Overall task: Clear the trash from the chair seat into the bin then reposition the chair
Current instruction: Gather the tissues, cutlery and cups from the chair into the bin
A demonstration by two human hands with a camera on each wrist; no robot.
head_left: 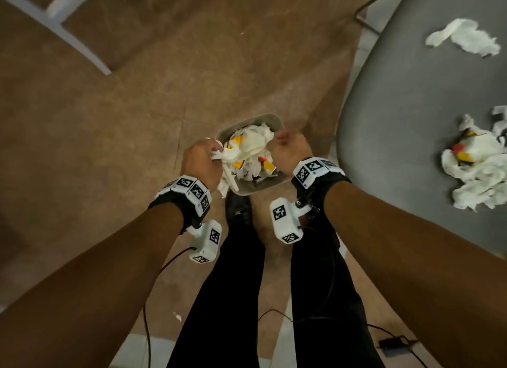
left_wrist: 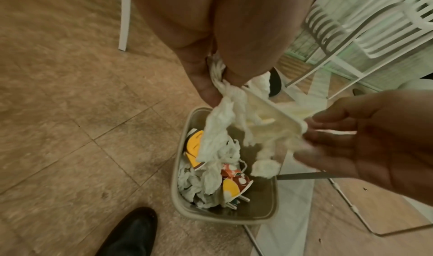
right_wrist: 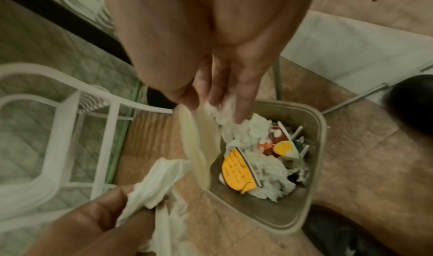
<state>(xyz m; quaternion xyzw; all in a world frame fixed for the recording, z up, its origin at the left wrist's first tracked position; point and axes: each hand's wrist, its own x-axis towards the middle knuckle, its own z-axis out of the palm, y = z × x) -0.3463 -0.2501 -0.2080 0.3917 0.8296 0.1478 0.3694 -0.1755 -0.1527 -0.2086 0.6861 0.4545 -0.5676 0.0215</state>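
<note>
chair seat [head_left: 411, 120] cut off at right edge, falling tissue [left_wrist: 267, 165] blurred

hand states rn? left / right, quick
Left hand: fingers pinch a wad of white tissue over the bin.
Right hand: fingers straight, letting tissue drop, gripping nothing.

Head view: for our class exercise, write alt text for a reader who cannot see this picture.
Seen from above, the left hand grips crumpled white tissue over a small beige bin already full of tissue and coloured wrappers, while the right hand hovers over the bin's other edge. More tissue and a wrapper pile lie on the grey chair seat.
</note>
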